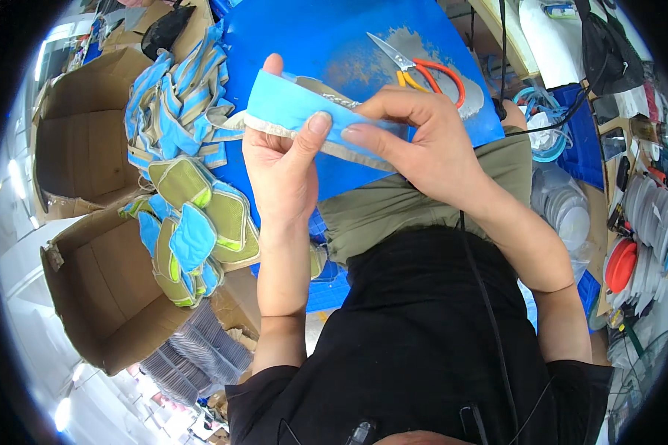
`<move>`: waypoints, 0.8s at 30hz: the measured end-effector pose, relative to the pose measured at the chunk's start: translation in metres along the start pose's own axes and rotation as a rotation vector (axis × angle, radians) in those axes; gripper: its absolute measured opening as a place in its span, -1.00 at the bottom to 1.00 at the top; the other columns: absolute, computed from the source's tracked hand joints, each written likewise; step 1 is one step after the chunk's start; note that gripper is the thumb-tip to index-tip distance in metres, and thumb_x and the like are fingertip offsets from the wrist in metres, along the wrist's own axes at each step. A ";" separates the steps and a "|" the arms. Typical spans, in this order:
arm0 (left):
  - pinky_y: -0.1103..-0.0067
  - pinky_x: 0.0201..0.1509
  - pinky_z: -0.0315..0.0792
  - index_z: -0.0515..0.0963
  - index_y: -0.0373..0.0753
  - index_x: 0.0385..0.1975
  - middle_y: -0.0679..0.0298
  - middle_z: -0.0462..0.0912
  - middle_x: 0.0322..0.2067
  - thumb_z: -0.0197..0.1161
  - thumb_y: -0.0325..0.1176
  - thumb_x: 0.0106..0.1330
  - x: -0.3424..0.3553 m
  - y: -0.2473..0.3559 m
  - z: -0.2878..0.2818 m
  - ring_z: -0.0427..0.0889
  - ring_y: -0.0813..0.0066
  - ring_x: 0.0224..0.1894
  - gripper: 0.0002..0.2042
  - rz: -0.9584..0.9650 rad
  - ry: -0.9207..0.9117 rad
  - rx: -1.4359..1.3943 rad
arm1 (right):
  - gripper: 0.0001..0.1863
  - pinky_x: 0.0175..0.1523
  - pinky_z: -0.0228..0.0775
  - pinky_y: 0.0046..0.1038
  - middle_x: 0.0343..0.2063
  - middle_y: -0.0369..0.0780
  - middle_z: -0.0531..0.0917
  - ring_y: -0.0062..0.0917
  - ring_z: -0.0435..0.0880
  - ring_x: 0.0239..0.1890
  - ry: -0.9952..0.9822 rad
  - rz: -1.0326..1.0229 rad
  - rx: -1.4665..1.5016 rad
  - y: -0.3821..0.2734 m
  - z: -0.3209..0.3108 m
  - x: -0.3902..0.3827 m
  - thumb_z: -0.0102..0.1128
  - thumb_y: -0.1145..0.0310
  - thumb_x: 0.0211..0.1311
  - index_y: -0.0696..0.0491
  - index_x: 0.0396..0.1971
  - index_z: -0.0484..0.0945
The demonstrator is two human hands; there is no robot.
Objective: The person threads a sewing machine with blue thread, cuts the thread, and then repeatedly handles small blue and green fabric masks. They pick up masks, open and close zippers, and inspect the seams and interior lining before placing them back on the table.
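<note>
A light blue fabric strip (286, 104) with cream edging is stretched between my hands above the blue work surface. My left hand (286, 159) grips its left part, thumb pressed on the front and a fingertip showing above the top edge. With thumb and forefinger, my right hand (427, 141) pinches the strip farther right. A zipper-like edge shows along its inner side, too small to be sure. Beyond my right hand lie scissors (421, 72) with red and orange handles, blades pointing to the far left.
Left of the blue surface (274, 33) is a heap of blue and beige strips (174, 107). Nearer are green and blue fabric pieces (200, 215). Two cardboard boxes (89, 156) stand at the left. A black cable (557, 126) crosses at the right, near stacked discs (638, 215).
</note>
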State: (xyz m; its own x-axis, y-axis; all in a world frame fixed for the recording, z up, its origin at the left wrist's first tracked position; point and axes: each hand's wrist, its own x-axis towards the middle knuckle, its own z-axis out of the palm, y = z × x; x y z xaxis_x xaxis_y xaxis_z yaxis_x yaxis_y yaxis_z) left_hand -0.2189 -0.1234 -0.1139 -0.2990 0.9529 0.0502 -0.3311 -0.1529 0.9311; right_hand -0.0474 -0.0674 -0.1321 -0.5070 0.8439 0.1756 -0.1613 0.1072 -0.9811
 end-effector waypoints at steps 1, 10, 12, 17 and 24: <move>0.50 0.12 0.54 0.14 -0.34 0.47 0.26 0.64 -0.05 0.43 -0.61 0.24 0.001 0.000 0.000 0.65 0.52 -0.04 -0.19 0.003 -0.001 -0.004 | -0.82 -0.28 0.44 -0.53 -0.49 -0.25 0.68 -0.68 0.58 -0.42 -0.007 0.002 0.013 0.000 0.000 0.001 0.40 0.39 0.27 0.21 -0.29 0.69; 0.48 0.14 0.53 0.19 -0.32 0.45 0.30 0.59 -0.05 0.44 -0.63 0.17 0.000 0.003 -0.004 0.61 0.51 -0.02 -0.18 0.027 0.051 0.073 | -0.83 -0.24 0.39 -0.59 -0.43 -0.37 0.68 -0.74 0.55 -0.36 -0.081 0.108 -0.004 -0.007 0.001 0.004 0.33 0.36 0.33 0.17 -0.28 0.70; 0.49 0.20 0.49 0.22 -0.33 0.44 0.29 0.57 0.03 0.48 -0.59 0.17 0.004 -0.004 -0.004 0.56 0.53 0.09 -0.20 0.045 0.026 0.100 | -0.85 -0.27 0.32 -0.62 -0.41 -0.40 0.64 -0.78 0.50 -0.35 -0.069 0.202 0.095 0.001 -0.006 0.002 0.34 0.36 0.34 0.15 -0.28 0.69; 0.52 0.12 0.54 0.35 -0.31 0.36 0.32 0.64 -0.06 0.44 -0.48 0.28 -0.012 -0.018 -0.019 0.62 0.58 -0.03 -0.36 -0.022 0.083 -0.061 | -0.85 -0.17 0.23 -0.65 -0.40 -0.41 0.60 -0.77 0.45 -0.31 -0.150 0.157 -0.037 0.014 -0.007 0.010 0.35 0.37 0.33 0.15 -0.36 0.64; 0.41 -0.04 0.58 0.70 -0.19 -0.10 0.13 0.73 -0.18 0.41 -0.46 0.12 -0.118 0.017 -0.185 0.71 0.18 -0.12 -0.70 0.261 0.380 1.482 | -0.83 -0.19 0.23 -0.59 -0.46 -0.33 0.56 -0.66 0.44 -0.35 -0.169 -0.039 -0.309 0.008 -0.003 0.011 0.37 0.39 0.30 0.20 -0.40 0.65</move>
State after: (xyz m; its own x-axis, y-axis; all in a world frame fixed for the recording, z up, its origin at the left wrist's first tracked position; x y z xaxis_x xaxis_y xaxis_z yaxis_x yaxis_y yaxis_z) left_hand -0.3552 -0.2868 -0.1709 -0.4827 0.7866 0.3849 0.8467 0.3069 0.4346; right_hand -0.0511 -0.0559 -0.1382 -0.6424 0.7400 0.1994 0.0675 0.3138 -0.9471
